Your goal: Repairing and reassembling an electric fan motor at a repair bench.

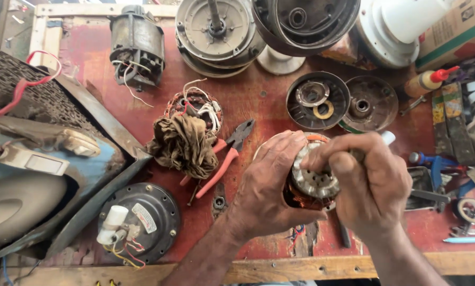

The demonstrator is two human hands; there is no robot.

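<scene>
We see the left hand (266, 185) wrapped around a fan stator (311, 182), its fingers closed on the copper-wound side, holding it just above the red bench (258, 100). The right hand (372, 185) presses on the stator's toothed steel core, fingers curled shut; it may pinch a small white-tipped tool (387, 137), though the grip hides most of it. Red-handled pliers (227, 153) lie just left of the left hand, beside a crumpled brown rag (184, 145). Two round metal motor covers (317, 100) sit beyond the hands.
</scene>
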